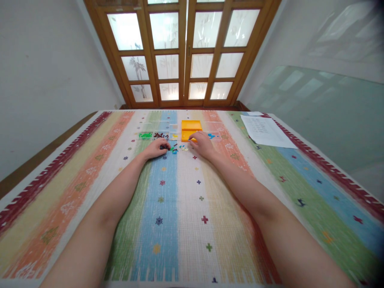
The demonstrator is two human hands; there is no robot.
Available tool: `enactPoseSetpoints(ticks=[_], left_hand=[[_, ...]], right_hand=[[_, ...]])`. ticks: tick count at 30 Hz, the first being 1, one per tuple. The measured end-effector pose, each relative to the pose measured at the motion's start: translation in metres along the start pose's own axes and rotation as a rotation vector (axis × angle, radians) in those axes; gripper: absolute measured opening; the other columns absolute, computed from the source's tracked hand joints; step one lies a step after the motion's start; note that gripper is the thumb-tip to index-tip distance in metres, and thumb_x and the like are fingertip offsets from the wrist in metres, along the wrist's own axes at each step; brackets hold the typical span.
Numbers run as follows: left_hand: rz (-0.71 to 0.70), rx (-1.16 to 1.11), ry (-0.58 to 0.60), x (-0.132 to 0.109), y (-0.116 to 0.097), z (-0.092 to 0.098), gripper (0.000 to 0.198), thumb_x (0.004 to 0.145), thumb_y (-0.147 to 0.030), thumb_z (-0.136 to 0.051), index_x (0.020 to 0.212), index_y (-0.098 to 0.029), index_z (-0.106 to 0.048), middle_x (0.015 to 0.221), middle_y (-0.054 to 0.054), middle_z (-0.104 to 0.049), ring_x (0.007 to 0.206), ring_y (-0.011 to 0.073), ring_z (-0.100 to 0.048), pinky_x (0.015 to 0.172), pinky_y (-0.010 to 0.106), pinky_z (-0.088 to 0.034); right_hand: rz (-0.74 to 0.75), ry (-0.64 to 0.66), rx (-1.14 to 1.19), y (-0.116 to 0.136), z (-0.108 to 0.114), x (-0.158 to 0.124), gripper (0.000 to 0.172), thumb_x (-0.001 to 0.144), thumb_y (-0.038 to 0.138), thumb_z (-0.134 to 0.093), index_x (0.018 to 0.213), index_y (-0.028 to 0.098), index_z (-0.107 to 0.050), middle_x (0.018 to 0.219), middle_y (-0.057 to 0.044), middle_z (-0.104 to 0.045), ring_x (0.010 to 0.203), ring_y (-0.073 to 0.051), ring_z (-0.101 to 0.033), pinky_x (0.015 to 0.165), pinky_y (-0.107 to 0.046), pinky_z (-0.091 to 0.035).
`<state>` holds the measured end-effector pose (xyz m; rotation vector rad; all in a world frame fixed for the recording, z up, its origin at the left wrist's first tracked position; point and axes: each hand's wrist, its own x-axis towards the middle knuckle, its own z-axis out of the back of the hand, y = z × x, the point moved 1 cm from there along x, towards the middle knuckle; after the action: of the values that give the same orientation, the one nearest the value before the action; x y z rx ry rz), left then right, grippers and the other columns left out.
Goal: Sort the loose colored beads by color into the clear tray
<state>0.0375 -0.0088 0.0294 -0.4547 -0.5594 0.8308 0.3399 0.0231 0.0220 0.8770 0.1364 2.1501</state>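
Note:
My left hand (157, 148) rests on the tablecloth with its fingers curled in around small dark pieces (163, 147); whether it grips any is too small to tell. Just right of it lies a loose scatter of small green, blue and dark pieces (174, 151), with pale yellow pieces (184, 148) beside them. At the front right corner of an open orange box (192, 125), my right hand (203, 145) has its fingers closed in a pinch. What they hold, if anything, cannot be made out. The hand hides part of the box.
Clear plastic cases flank the orange box, with compartments of green pieces (145, 136), dark brown pieces (160, 135), yellow pieces (175, 137) and blue pieces (211, 136). Printed paper (267, 130) lies at the far right of the striped tablecloth (192, 224). Behind stand wooden glazed doors (184, 52).

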Motion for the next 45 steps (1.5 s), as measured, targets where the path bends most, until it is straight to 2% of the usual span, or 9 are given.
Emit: enactPoseSetpoints(ticks=[3,8,15,20,26,37,45], left_hand=[[0.004,0.0,-0.004,-0.001,0.001,0.0,0.024,0.08,-0.016,-0.062,0.098,-0.019,-0.078,0.098,0.006,-0.07,0.094,0.0203,-0.064,0.09,0.035,-0.052],[-0.001,0.019,-0.023,0.0,0.002,-0.002,0.017,0.084,-0.02,-0.064,0.095,-0.019,-0.078,0.096,0.005,-0.07,0.095,0.0208,-0.065,0.091,0.035,-0.052],[0.008,0.014,-0.029,0.001,0.006,-0.003,0.016,0.087,-0.024,-0.066,0.095,-0.02,-0.079,0.096,0.006,-0.069,0.093,0.0207,-0.064,0.089,0.035,-0.051],[0.014,0.016,-0.037,0.001,0.007,-0.004,0.016,0.087,-0.026,-0.066,0.095,-0.02,-0.079,0.096,0.005,-0.069,0.092,0.02,-0.063,0.088,0.034,-0.051],[0.029,0.014,-0.045,0.0,0.003,-0.003,0.015,0.086,-0.027,-0.067,0.094,-0.02,-0.078,0.095,0.005,-0.069,0.09,0.0199,-0.063,0.086,0.034,-0.051],[0.052,0.039,-0.056,0.002,0.005,-0.005,0.017,0.09,-0.027,-0.063,0.09,-0.021,-0.078,0.096,0.005,-0.069,0.096,0.0218,-0.065,0.096,0.038,-0.051],[-0.007,0.012,0.001,0.0,-0.003,0.0,0.016,0.085,-0.024,-0.068,0.095,-0.02,-0.079,0.097,0.006,-0.069,0.095,0.0212,-0.063,0.092,0.036,-0.051]], right_hand=[[-0.145,-0.129,-0.077,-0.029,0.016,0.001,0.017,0.097,0.029,-0.059,0.102,0.022,-0.074,0.108,-0.011,-0.075,0.108,-0.031,-0.061,0.101,-0.046,-0.044],[-0.378,-0.209,-0.215,-0.067,0.028,-0.003,0.02,0.094,0.029,-0.057,0.097,0.021,-0.075,0.107,-0.013,-0.074,0.108,-0.032,-0.059,0.098,-0.046,-0.044],[-0.549,-0.165,-0.36,-0.077,0.026,-0.007,0.025,0.091,0.031,-0.057,0.097,0.02,-0.078,0.108,-0.015,-0.073,0.108,-0.034,-0.056,0.095,-0.046,-0.041],[-0.559,-0.146,-0.368,-0.078,0.024,-0.007,0.026,0.091,0.031,-0.057,0.1,0.02,-0.078,0.112,-0.015,-0.073,0.112,-0.033,-0.055,0.097,-0.045,-0.04],[-0.529,-0.188,-0.339,-0.084,0.019,-0.008,0.023,0.089,0.029,-0.059,0.096,0.02,-0.078,0.106,-0.015,-0.074,0.107,-0.033,-0.057,0.097,-0.047,-0.041],[-0.514,-0.216,-0.32,-0.077,0.022,-0.009,0.026,0.09,0.029,-0.055,0.097,0.019,-0.078,0.106,-0.017,-0.073,0.106,-0.034,-0.055,0.095,-0.048,-0.041],[-0.524,-0.196,-0.297,-0.079,0.019,-0.008,0.026,0.093,0.028,-0.054,0.1,0.018,-0.077,0.11,-0.017,-0.072,0.109,-0.035,-0.057,0.098,-0.049,-0.041]])
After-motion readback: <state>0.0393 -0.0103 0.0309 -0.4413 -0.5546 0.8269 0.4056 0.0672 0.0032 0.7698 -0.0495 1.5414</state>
